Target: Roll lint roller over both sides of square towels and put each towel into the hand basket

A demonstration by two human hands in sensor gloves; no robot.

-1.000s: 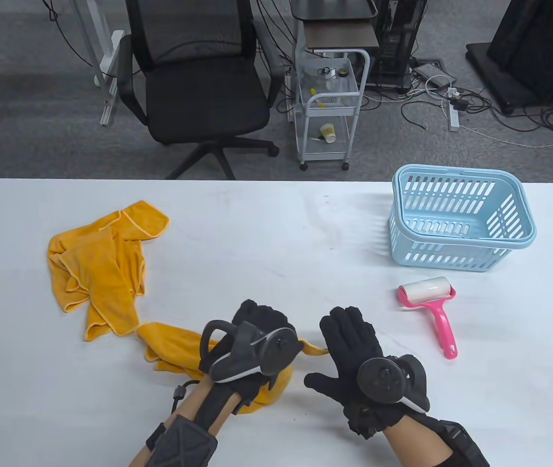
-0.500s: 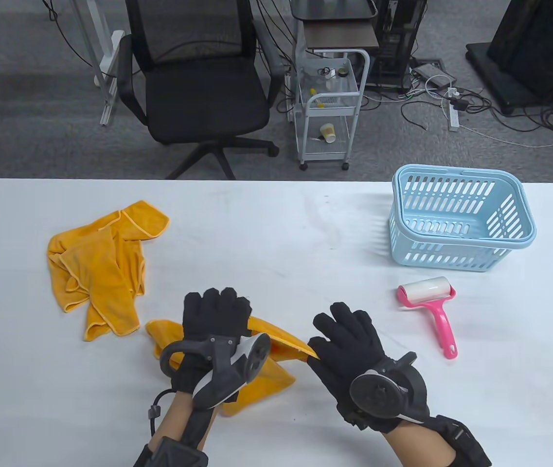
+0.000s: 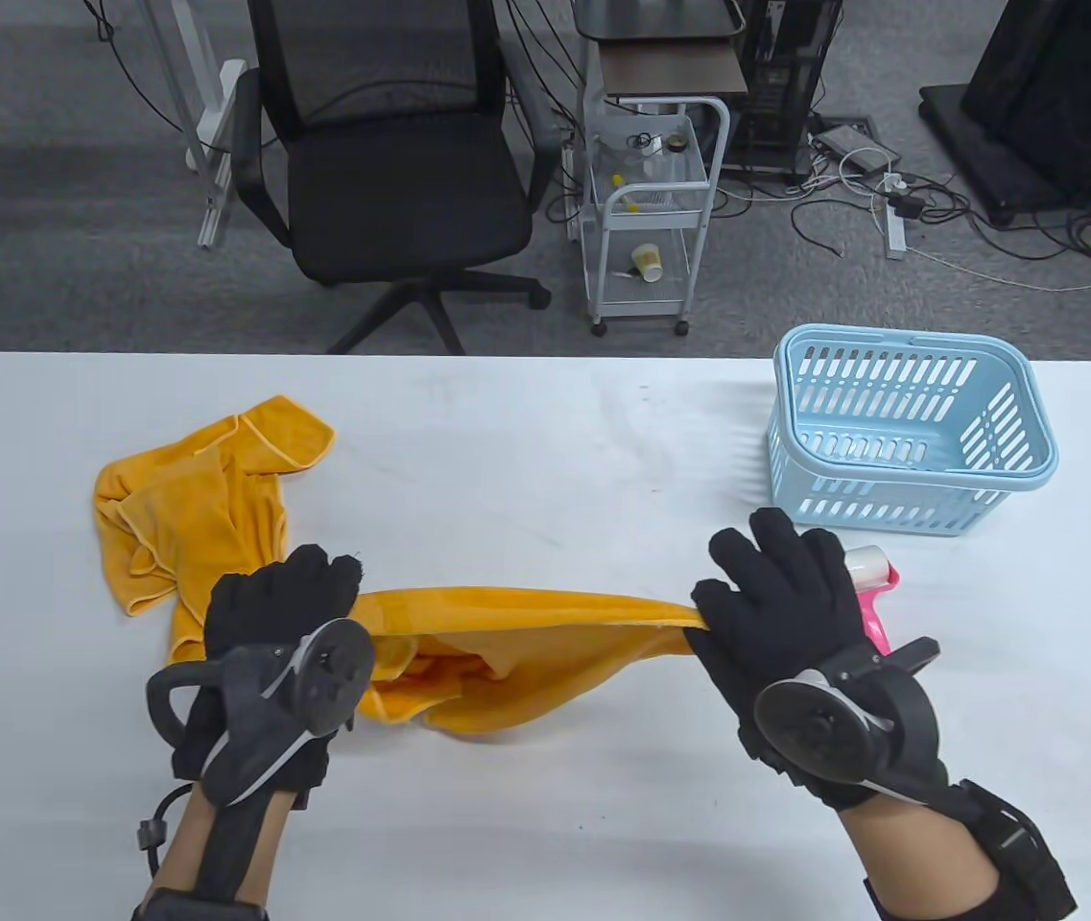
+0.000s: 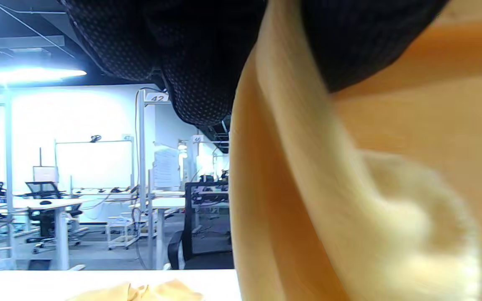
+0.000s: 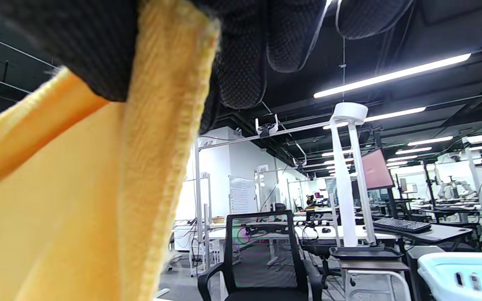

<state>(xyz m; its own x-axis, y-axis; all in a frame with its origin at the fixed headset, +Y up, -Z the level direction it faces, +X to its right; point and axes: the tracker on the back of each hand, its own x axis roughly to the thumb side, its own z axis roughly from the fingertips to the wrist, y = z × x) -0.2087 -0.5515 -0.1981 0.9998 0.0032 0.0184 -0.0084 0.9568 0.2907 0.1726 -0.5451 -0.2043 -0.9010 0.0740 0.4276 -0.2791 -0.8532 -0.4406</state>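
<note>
While a crumpled yellow towel pile [image 3: 190, 518] lay untouched at the far left, the left hand [image 3: 281, 614] pinched one corner of a yellow towel [image 3: 526, 652] and the right hand [image 3: 780, 614] pinched the opposite corner, stretching it just above the table [image 3: 545, 432]. The pink lint roller [image 3: 876, 585], partly hidden behind the right hand, apparently lay unused. The blue hand basket [image 3: 910, 432], far right, held no towel; all rolling remained.

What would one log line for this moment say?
step: spreading towel | left hand: grips one end | right hand: pinches other end | lint roller: on table | basket: empty
</note>
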